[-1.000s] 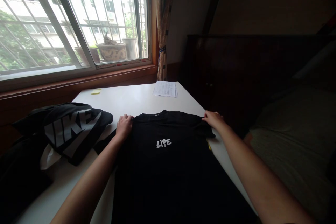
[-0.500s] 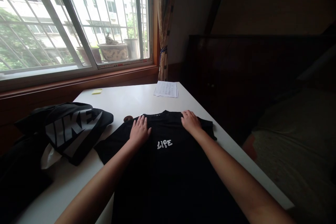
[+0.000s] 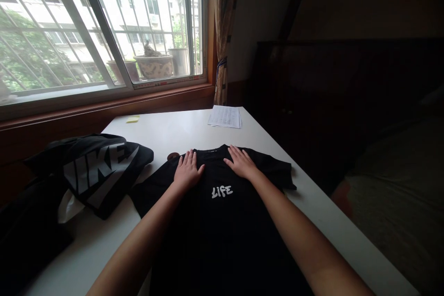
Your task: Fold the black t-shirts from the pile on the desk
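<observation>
I look through one camera worn on the person's head, set above the near side of the table [image 3: 156,127] and facing forward and down along the arms [image 3: 145,236]. My view is wide. Closest to me, the shirt [image 3: 229,240] runs off the bottom edge; the left hand [image 3: 188,170] and right hand [image 3: 241,163] sit mid-frame, a little farther off. Beyond them I see the table's far end, with the window [image 3: 129,67] at upper left and the curtain [image 3: 223,32] just right of it.
</observation>
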`<state>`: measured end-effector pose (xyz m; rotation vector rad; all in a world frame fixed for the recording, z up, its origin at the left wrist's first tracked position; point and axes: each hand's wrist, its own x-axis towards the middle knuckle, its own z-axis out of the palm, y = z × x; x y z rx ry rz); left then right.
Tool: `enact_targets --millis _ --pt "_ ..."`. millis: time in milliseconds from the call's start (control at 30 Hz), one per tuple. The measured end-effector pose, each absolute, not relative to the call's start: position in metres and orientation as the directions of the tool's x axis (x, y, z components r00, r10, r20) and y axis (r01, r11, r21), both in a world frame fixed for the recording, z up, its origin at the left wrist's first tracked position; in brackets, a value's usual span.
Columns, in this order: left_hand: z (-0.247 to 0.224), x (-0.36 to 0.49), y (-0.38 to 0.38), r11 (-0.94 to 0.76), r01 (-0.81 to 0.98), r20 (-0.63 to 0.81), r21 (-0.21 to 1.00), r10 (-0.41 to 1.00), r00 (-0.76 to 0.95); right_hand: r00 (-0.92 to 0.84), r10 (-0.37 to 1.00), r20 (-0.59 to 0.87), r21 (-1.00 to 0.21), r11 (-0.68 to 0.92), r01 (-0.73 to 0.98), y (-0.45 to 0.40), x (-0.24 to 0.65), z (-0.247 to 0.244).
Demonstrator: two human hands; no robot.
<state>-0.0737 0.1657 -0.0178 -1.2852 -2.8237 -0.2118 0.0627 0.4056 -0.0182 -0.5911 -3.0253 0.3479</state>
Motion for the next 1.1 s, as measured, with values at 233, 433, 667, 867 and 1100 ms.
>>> enact_targets --millis 233,433,667,867,1100 --pt "-0.016 -0.093 0.154 0.544 0.828 0.073 0.137 0.828 -0.556 -0.918 0.395 -0.036 -0.194 0.898 0.394 0.412 0.063 -0.016" --pt "-0.018 -0.117 0.119 0.560 0.806 0.082 0.190 0.809 -0.582 -0.916 0.401 -0.031 -0.188 0.897 0.399 0.415 0.066 -0.015" --pt "-0.021 -0.159 0.051 0.704 0.648 0.106 0.290 0.649 -0.753 -0.915 0.403 -0.012 -0.180 0.899 0.398 0.418 0.068 -0.018" --pt "0.000 -0.127 0.012 0.597 0.728 0.239 0.338 0.693 -0.680 -0.919 0.394 -0.001 -0.173 0.905 0.388 0.420 0.069 -0.020" --pt "0.003 -0.047 -0.034 0.317 0.931 0.285 0.181 0.889 -0.358 -0.910 0.414 -0.002 -0.155 0.899 0.410 0.436 0.077 -0.023"
